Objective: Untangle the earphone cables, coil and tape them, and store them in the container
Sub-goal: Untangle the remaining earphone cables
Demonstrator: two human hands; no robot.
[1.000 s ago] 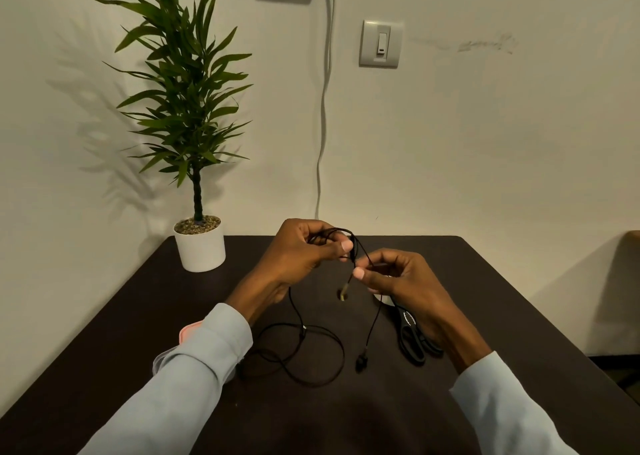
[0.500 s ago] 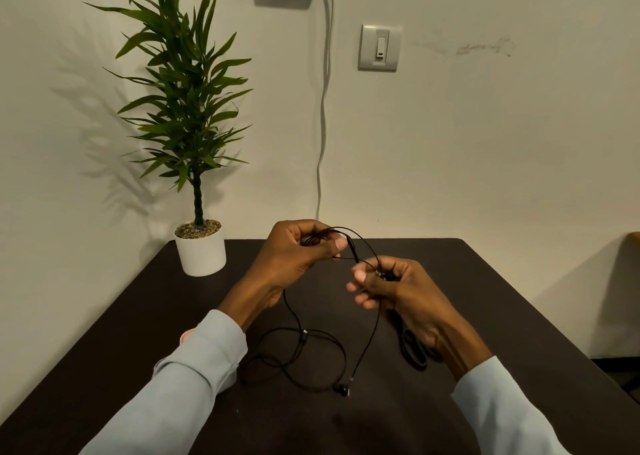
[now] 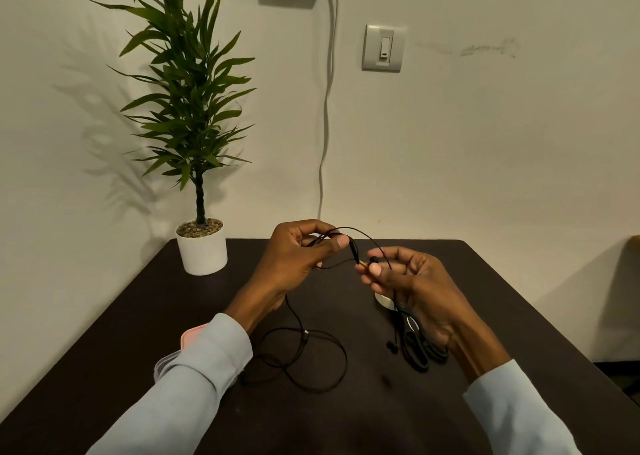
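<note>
Both hands pinch earphone cable: left hand, right hand.

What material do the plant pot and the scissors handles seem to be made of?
Plant pot: probably matte white ceramic or plastic; its smooth, even surface shows no glare. Scissors handles: likely black plastic with a slight sheen, though the dark table hides detail.

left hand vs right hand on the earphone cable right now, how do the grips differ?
The left hand sits higher and pinches a bunched section of the earphone cable under its thumb; the right hand sits lower and pinches near the gold plug. From the left hand the cable falls to loose loops on the table; from the right hand one strand hangs with an earbud at its end. Both grip the same cable above the table.
</note>
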